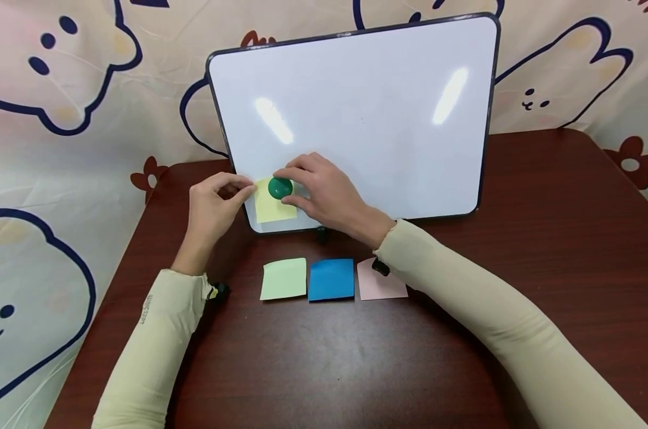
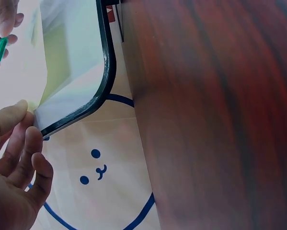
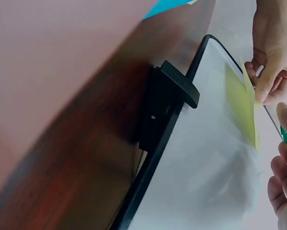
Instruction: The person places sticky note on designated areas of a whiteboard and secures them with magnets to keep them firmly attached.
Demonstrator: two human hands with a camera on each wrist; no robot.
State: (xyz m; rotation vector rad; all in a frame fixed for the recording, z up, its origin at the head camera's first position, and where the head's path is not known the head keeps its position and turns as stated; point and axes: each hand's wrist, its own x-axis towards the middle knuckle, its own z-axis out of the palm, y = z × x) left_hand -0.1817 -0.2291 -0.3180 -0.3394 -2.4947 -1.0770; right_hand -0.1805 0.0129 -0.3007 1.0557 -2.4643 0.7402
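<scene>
A yellow sticky note point(image 1: 274, 212) is at the lower left of the whiteboard point(image 1: 367, 119). My left hand point(image 1: 208, 205) pinches the note's left edge near its upper corner between thumb and fingers. Between the thumb and fingertips of my right hand point(image 1: 332, 190) is a round green magnet point(image 1: 280, 188), held in front of the note. In the right wrist view the note point(image 3: 251, 112) stands slightly off the board, its yellow reflection showing on the surface. The green magnet point(image 3: 284, 134) there is partly hidden by the right fingers.
Light green point(image 1: 283, 279), blue point(image 1: 331, 279) and pink point(image 1: 380, 285) sticky notes lie in a row on the dark wooden table point(image 1: 324, 369). The right sleeve hangs close over the pink one. A black clip stand point(image 3: 167, 100) grips the whiteboard's lower edge. Patterned cloth hangs behind.
</scene>
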